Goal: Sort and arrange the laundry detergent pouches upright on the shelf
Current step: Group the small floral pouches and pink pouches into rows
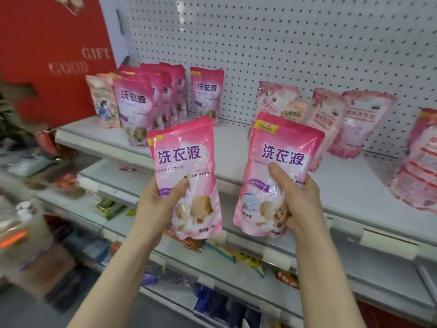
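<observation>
Head view: A person stands at a white metal store shelf. The left hand grips a glossy pink plastic detergent pouch with purple lettering by its lower half, thumb across the front. The right hand grips a matching pink pouch with a yellow NEW tag the same way. Both pouches are held in the air in front of the shelf's edge, apart from each other. Each pouch's long axis runs near vertical, sealed top up and base down, with the printed face toward the camera. The tops fan slightly outward.

The step in hand appears to be carrying like pouches to their group. The next move likely calls for setting them on their bases by the row of identical pink pouches standing at the shelf's left. That spot is near a lone upright pink pouch and away from the paler pink leaning pouches at right.
</observation>
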A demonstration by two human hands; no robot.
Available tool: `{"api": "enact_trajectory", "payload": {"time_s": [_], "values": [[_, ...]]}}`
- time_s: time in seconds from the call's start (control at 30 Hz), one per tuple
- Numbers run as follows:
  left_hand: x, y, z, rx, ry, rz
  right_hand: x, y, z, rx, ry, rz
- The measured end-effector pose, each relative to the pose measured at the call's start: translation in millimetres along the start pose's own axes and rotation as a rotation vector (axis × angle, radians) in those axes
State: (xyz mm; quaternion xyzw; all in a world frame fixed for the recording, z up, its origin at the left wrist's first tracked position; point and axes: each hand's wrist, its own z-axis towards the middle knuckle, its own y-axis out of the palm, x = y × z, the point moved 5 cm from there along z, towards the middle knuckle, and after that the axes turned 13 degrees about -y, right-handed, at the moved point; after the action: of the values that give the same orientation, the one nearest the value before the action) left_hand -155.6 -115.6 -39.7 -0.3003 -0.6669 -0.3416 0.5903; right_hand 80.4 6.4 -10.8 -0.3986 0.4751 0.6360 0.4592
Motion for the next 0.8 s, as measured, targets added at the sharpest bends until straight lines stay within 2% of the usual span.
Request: {"api": "enact_trajectory", "payload": {"time_s": [0.17,0.33,0.57,0.8], "values": [[14,-48,40,0.068,0.018,-0.042,-9,72,35,-0.064,-0.103,0.025],[35,-80,88,0.171,0.090,-0.057,5,139,111,-0.099,-0.223,-0.080],[74,-101,147,0.223,0.175,-0.027,69,225,235,-0.091,-0.147,-0.149],[74,-112,183,0.212,0.149,0.005,113,274,286,-0.115,-0.064,-0.097]]}}
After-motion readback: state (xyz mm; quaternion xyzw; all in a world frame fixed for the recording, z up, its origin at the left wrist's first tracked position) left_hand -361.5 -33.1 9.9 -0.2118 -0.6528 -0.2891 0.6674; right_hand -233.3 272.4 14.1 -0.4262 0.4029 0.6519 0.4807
